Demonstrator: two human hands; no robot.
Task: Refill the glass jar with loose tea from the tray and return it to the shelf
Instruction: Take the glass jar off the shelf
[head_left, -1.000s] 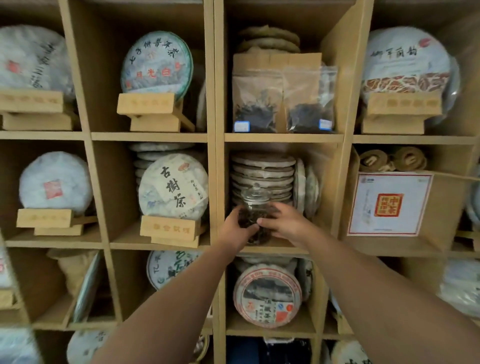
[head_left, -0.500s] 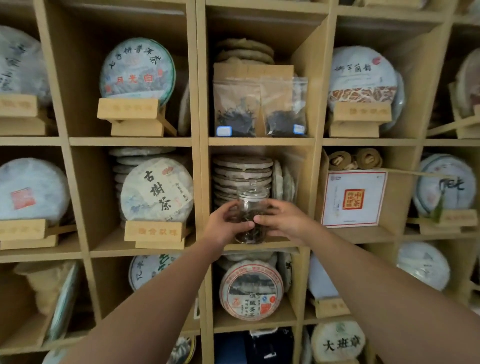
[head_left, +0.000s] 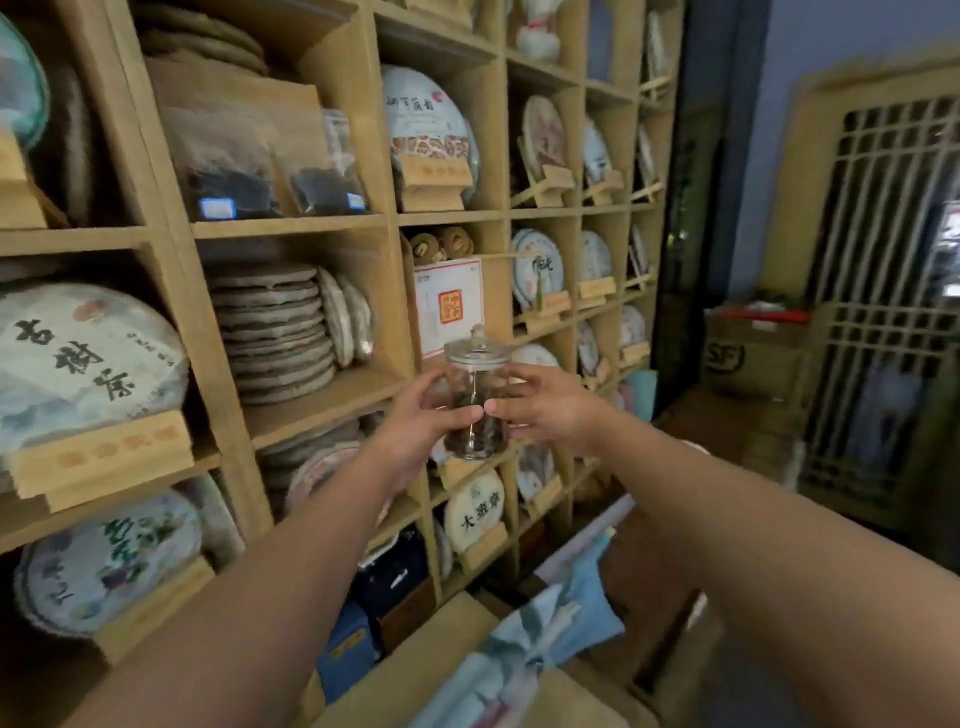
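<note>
Glass jar (head_left: 475, 400), lidded, part full: fragile, slick. Left hand (head_left: 421, 421) and right hand (head_left: 545, 410) both clasp its body (wise, since the lid looks loose).

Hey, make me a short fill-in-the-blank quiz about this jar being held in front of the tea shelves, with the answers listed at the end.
1. The glass jar is held by ____ hands at once.
2. The jar's lid is ____ the jar.
3. The dark loose tea fills only the ____ part of the jar.
4. The left hand and the right hand grip the jar in front of a wooden ____.

Answers: both; on; lower; shelf
</note>
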